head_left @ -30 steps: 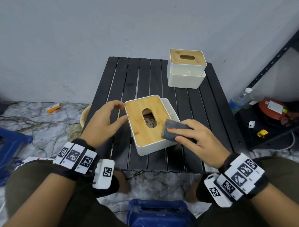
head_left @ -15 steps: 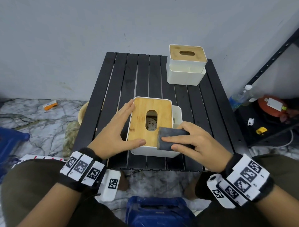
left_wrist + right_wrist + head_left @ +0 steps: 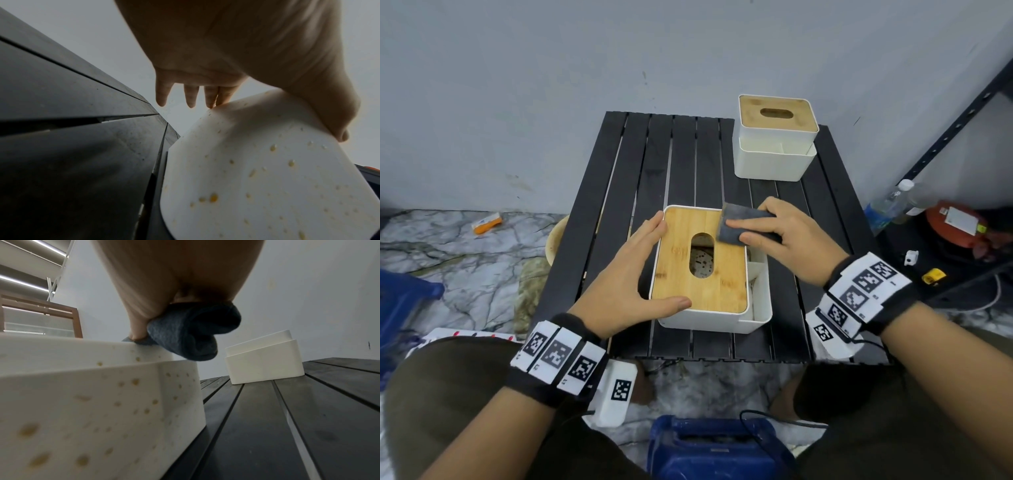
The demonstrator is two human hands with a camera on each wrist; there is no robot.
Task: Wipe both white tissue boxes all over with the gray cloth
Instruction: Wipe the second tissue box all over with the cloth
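Observation:
The near white tissue box (image 3: 709, 320) with a bamboo lid sits mid-table, its white sides (image 3: 92, 394) dotted with yellowish spots. My left hand (image 3: 626, 284) braces its left side with straight fingers (image 3: 191, 97), thumb lying on the lid's near edge. My right hand (image 3: 787, 240) holds the folded gray cloth (image 3: 739, 224) and presses it on the lid's far right corner. In the right wrist view the cloth (image 3: 191, 334) bunches under the palm. The second white tissue box (image 3: 774, 161) stands untouched at the back right.
The black slatted table (image 3: 681, 164) stands against a grey wall. On the floor to the right lie a water bottle (image 3: 887, 205) and a red device (image 3: 959, 222) beside a black rack. A blue container (image 3: 715, 445) sits between my knees.
The near box was turned square to me. My right hand then slid the cloth from the lid's near right corner to its far right corner. My left hand stays on the left side.

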